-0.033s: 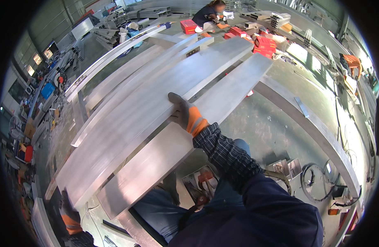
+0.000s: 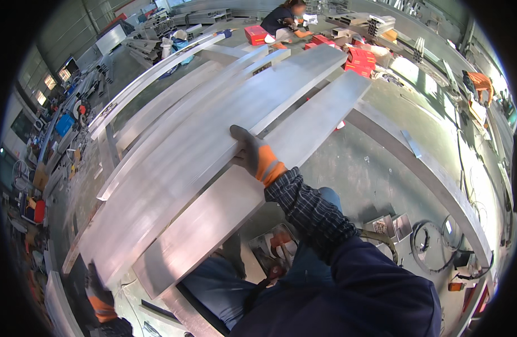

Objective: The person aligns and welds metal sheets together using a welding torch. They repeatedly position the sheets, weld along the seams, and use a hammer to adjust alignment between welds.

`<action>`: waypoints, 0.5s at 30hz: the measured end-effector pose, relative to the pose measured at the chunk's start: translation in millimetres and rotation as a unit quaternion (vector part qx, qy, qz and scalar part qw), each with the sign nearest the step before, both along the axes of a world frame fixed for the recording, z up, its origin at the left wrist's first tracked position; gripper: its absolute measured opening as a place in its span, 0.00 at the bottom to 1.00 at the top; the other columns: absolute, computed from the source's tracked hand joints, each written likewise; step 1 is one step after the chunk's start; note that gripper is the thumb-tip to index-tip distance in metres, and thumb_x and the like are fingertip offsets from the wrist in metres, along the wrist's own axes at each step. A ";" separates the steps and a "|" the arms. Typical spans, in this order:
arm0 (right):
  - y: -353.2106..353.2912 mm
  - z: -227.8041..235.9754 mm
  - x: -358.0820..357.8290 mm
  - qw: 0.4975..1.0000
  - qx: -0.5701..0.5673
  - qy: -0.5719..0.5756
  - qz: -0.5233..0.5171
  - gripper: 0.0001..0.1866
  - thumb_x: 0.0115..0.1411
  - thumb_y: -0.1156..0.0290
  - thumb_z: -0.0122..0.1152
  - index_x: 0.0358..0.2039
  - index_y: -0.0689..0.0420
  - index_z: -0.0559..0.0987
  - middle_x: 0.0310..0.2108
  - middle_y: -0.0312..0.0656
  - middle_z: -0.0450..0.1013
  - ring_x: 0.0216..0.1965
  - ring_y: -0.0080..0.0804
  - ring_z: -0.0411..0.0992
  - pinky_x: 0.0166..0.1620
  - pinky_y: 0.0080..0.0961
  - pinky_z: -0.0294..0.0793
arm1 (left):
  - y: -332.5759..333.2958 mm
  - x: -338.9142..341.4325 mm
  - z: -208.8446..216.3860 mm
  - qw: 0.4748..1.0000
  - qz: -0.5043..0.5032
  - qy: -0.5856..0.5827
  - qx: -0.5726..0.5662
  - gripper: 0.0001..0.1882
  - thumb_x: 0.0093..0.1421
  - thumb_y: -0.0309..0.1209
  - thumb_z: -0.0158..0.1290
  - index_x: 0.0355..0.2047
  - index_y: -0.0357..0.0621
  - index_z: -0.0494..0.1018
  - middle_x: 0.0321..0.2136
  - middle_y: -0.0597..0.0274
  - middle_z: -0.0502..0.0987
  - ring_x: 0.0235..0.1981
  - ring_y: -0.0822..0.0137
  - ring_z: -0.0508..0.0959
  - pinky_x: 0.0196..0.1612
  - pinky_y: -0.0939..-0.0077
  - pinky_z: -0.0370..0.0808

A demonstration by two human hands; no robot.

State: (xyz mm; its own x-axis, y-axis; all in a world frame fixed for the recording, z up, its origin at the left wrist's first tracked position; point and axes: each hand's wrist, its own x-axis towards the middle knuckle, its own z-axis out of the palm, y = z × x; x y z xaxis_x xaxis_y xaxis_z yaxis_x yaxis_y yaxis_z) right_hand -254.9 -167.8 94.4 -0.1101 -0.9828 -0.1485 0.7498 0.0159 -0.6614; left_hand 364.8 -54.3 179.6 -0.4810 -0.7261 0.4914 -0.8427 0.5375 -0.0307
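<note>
A wide silvery metal profile (image 2: 197, 126) lies slanting from near left to far right in front of me. My right hand (image 2: 254, 156), in a grey and orange glove, is closed on its near long edge about midway along. At its near-left end, my left hand (image 2: 99, 295) in a matching glove grips the corner; its fingers are partly hidden. Closer to my body runs a second metal profile (image 2: 208, 210), roughly parallel and separated by a narrow gap. Beyond the wide one lie narrower metal profiles (image 2: 174, 106).
A long metal frame bar (image 2: 415, 163) carries a small metal strip (image 2: 411, 144) on the right. Coiled cable (image 2: 427, 247) and a tool tray (image 2: 274, 250) are on the floor. Red boxes (image 2: 360, 60) stand at the back, near a crouching co-worker (image 2: 281, 21).
The wide profile has shifted very slightly, and my left hand has moved a little to the right and nearer with its end. My right hand stays on the edge.
</note>
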 end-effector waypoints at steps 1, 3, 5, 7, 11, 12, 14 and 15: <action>8.6 1.4 0.2 1.000 0.008 0.010 -0.007 0.33 0.66 0.56 0.65 0.65 0.62 0.68 0.59 0.52 0.73 0.58 0.46 0.75 0.59 0.42 0.80 | 12.5 3.7 -14.1 1.000 0.020 -0.001 0.010 0.34 0.66 0.34 0.55 0.70 0.34 0.62 0.55 0.32 0.76 0.55 0.38 0.79 0.57 0.51 0.76; 32.2 6.5 -17.1 0.999 0.022 0.044 -0.020 0.33 0.66 0.56 0.66 0.64 0.63 0.70 0.56 0.51 0.76 0.54 0.45 0.78 0.57 0.42 0.82 | 24.0 -6.4 -47.0 0.999 0.022 0.044 0.012 0.31 0.66 0.28 0.51 0.69 0.35 0.63 0.54 0.34 0.77 0.53 0.39 0.80 0.57 0.52 0.77; 49.0 6.6 -38.4 0.998 0.023 0.055 -0.030 0.30 0.66 0.57 0.65 0.61 0.64 0.72 0.53 0.50 0.78 0.51 0.43 0.80 0.54 0.41 0.83 | 26.3 -24.5 -78.7 0.995 0.025 0.094 0.035 0.30 0.66 0.24 0.48 0.69 0.37 0.64 0.49 0.37 0.78 0.48 0.42 0.80 0.52 0.53 0.77; 57.3 -12.4 -62.2 0.993 0.080 0.072 -0.049 0.31 0.66 0.59 0.66 0.62 0.65 0.70 0.55 0.51 0.77 0.52 0.44 0.80 0.56 0.42 0.83 | 28.8 -57.2 -89.6 0.992 0.032 0.096 0.081 0.30 0.66 0.24 0.47 0.70 0.40 0.64 0.44 0.39 0.78 0.43 0.44 0.80 0.48 0.53 0.77; 63.8 -52.8 -109.0 0.995 0.061 0.070 -0.041 0.33 0.66 0.59 0.64 0.64 0.64 0.67 0.58 0.51 0.75 0.53 0.45 0.80 0.56 0.44 0.83 | 13.9 -97.7 -113.5 0.990 -0.009 0.105 0.089 0.35 0.64 0.36 0.55 0.71 0.41 0.62 0.42 0.40 0.79 0.42 0.44 0.79 0.49 0.53 0.74; 65.8 -54.7 -118.2 0.994 0.066 0.075 -0.036 0.33 0.67 0.59 0.64 0.65 0.64 0.67 0.58 0.51 0.75 0.53 0.45 0.79 0.57 0.45 0.82 | 11.8 -112.2 -109.3 0.989 -0.004 0.106 0.105 0.35 0.64 0.38 0.55 0.71 0.41 0.62 0.42 0.41 0.79 0.43 0.45 0.79 0.49 0.53 0.74; 65.4 -54.4 -136.2 0.993 0.076 0.084 -0.025 0.33 0.67 0.59 0.63 0.65 0.64 0.66 0.59 0.52 0.75 0.55 0.45 0.79 0.58 0.45 0.82 | 3.7 -127.2 -113.1 0.981 0.027 0.115 0.151 0.30 0.68 0.35 0.51 0.70 0.47 0.64 0.45 0.44 0.79 0.44 0.48 0.80 0.51 0.55 0.75; 64.6 -54.8 -140.7 0.990 0.078 0.106 -0.052 0.32 0.67 0.52 0.63 0.60 0.65 0.72 0.49 0.51 0.80 0.44 0.44 0.82 0.47 0.40 0.86 | 0.0 -136.7 -113.5 0.989 -0.008 0.107 0.105 0.29 0.69 0.36 0.50 0.70 0.48 0.65 0.46 0.45 0.79 0.44 0.50 0.80 0.52 0.56 0.75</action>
State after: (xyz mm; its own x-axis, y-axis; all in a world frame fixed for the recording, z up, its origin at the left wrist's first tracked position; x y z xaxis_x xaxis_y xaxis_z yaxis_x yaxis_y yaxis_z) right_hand -395.6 -103.2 39.6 -0.2545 -0.9313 -0.2605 0.5967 0.0607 -0.8001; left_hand 228.1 -54.2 66.2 -0.3945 -0.8157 0.4231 -0.8091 0.5266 0.2609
